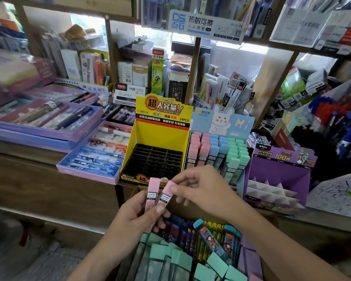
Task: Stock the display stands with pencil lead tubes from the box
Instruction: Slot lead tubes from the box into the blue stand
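Observation:
My left hand (139,214) grips two pink-capped pencil lead tubes (152,192) upright in front of the counter. My right hand (199,186) pinches the pink cap of the right-hand tube (168,189). Below my hands the open box (190,258) holds several tubes with mint, purple, teal and yellow caps. On the counter stands a yellow display stand (160,142) with an empty black slotted tray. Right of it a blue rabbit display stand (219,153) holds rows of pink, blue and mint tubes. Further right is a purple display stand (280,175) with empty white dividers.
Purple trays of pens (49,122) and a tray of blue and red pens (97,153) lie left on the wooden counter (39,179). Shelves behind are packed with stationery boxes. A stand of blue pens (336,126) rises at the right.

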The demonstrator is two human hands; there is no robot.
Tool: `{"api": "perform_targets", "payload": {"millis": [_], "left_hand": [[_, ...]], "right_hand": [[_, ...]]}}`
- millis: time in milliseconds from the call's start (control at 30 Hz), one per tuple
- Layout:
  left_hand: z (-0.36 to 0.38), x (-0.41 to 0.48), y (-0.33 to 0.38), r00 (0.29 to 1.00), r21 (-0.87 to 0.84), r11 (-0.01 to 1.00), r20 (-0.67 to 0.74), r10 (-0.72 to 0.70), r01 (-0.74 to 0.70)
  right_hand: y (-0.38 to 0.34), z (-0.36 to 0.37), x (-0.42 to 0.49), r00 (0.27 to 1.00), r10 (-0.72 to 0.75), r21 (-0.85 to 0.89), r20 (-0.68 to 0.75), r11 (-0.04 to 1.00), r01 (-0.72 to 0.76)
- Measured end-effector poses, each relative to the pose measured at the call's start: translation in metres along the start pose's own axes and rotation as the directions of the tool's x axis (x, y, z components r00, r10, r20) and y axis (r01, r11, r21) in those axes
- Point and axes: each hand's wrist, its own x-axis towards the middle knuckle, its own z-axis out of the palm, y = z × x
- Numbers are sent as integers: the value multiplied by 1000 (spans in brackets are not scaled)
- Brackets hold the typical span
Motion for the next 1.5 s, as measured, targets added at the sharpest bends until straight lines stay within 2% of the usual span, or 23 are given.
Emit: {"api": "perform_targets", "payload": {"millis": [167, 333, 400, 500, 633, 1067, 1267, 1500], "left_hand": [[1, 0, 0, 999, -40, 999, -24, -22, 21], [-1, 2, -3, 997, -83, 996, -64, -31, 26], [-2, 2, -5, 996, -82, 996, -79, -37, 31], [-2, 2, -5, 996, -66, 997, -83, -36, 31], [-2, 2, -5, 996, -48, 998, -86, -35, 31], [-3, 5, -7, 993, -50, 998, -104, -53, 48], [-4, 5, -8, 993, -51, 997, -101, -55, 50], [-4, 5, -7, 993, -24, 998, -100, -60, 58]], "right_hand": [[-4, -14, -4, 1000, 7, 119, -18, 993, -5], [-12, -46, -7, 985, -37, 150, -169, 987, 62], [-14, -61, -8, 965, -72, 108, -253, 989, 102], [-12, -78, -7, 916, -140, -51, -375, 990, 130], [-7, -87, -3, 865, -220, -197, -452, 970, 144], [12, -80, 13, 880, -210, -289, -426, 953, 88], [12, -78, 17, 904, -237, -334, -356, 936, 113], [15, -77, 23, 926, -276, -495, -259, 861, 118]]}}
